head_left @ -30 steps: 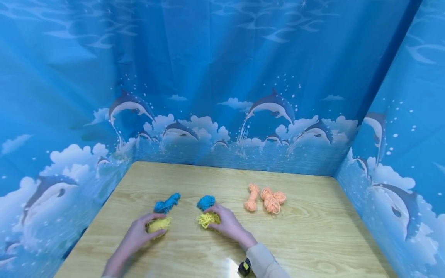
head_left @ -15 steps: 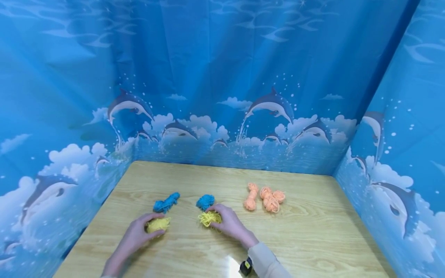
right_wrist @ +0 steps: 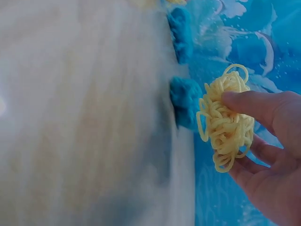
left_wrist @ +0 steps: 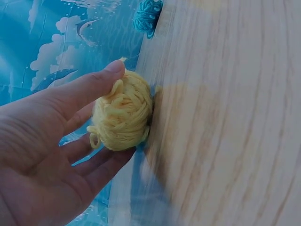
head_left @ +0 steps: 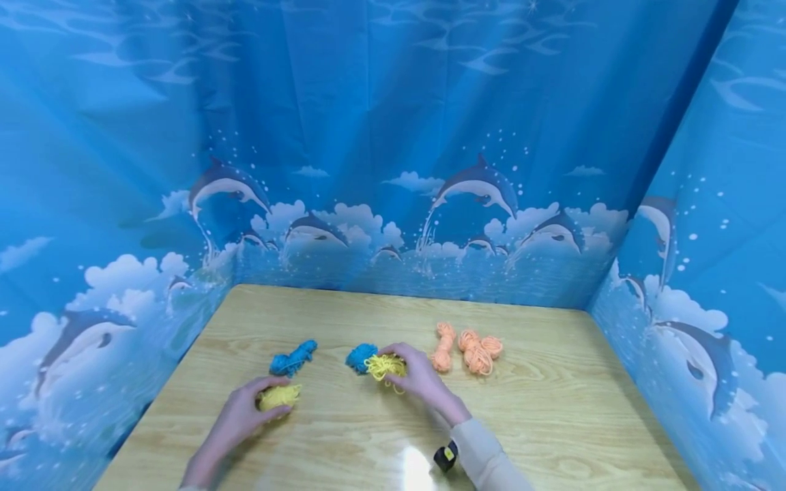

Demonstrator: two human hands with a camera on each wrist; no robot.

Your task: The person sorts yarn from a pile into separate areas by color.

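Note:
My left hand (head_left: 244, 410) curls its thumb and fingers round a pale yellow ball of yarn (left_wrist: 124, 113), which rests on the wooden table. Held above the tabletop, a looser bundle of yellow yarn (right_wrist: 225, 120) with stray loops is pinched between the thumb and fingers of my right hand (head_left: 420, 378). Just left of that bundle in the head view lies a round blue ball of yarn (head_left: 360, 358), partly overlapped by it. A longer, twisted blue skein (head_left: 293, 359) sits beyond my left hand.
To the right of my right hand lie a narrow peach skein (head_left: 443, 348) and a thicker, branching peach bundle (head_left: 480, 352). The wooden table (head_left: 540, 409) meets a blue dolphin-print curtain (head_left: 393, 170) at its back and sides. A black wrist device (head_left: 445, 455) is on the right forearm.
My right hand has lifted the loose yellow yarn and carried it right and slightly away, toward the peach skeins. My left hand stays where it was with its yellow ball.

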